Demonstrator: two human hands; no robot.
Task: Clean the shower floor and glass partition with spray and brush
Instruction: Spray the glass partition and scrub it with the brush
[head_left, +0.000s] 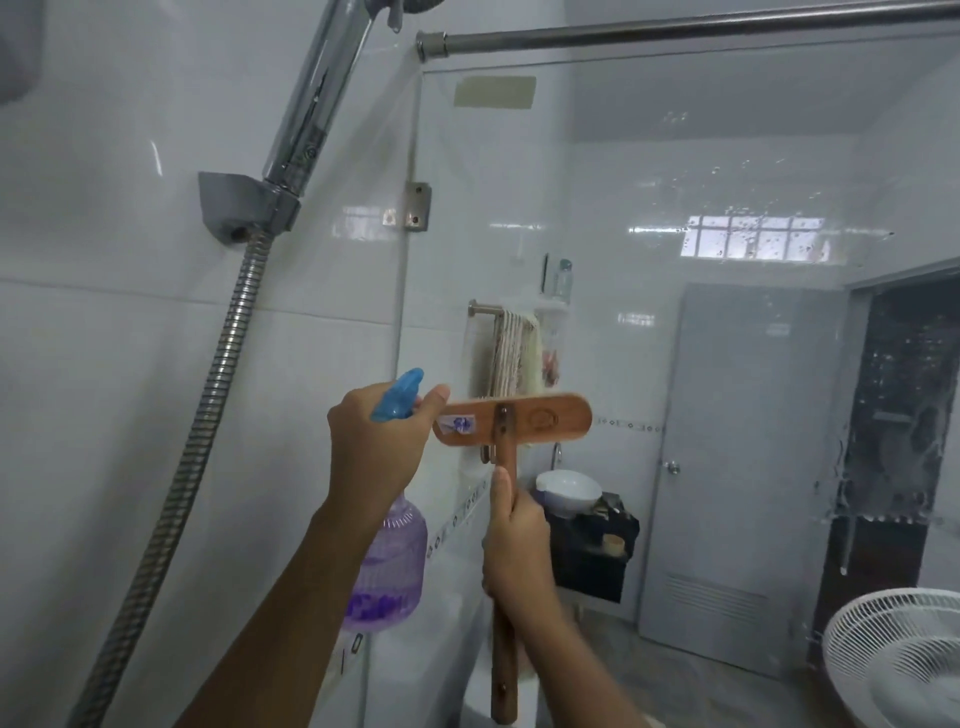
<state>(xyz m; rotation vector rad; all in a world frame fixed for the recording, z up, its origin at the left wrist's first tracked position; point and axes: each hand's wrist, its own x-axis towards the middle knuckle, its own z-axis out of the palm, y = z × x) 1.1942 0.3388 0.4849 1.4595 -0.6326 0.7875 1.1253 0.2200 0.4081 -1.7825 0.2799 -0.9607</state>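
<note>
Left hand (376, 447) raised at about 9 o'clock of the brush head, forearm rising from 7 o'clock, fingers wrapped tight on the neck of the spray bottle (387, 561) — blue nozzle (399, 397) pokes out above the knuckles, aimed toward 1 o'clock at the glass partition (675, 364). Purple bottle body hangs below the wrist. Thumb tip touches the left end of the brush head.

Right hand (517, 540) just right of it and lower, fist closed round the wooden handle of the brush (511, 421), thumb laid straight up the shaft toward 12 o'clock. Brush head lies horizontal, back side facing the camera, against or just beside the glass — contact can't be told. Handle runs down to 6 o'clock past the wrist.

Shower hose (208, 415) at far 9 o'clock; droplets on the glass at 2 o'clock; white fan (904, 665) at 4 o'clock.
</note>
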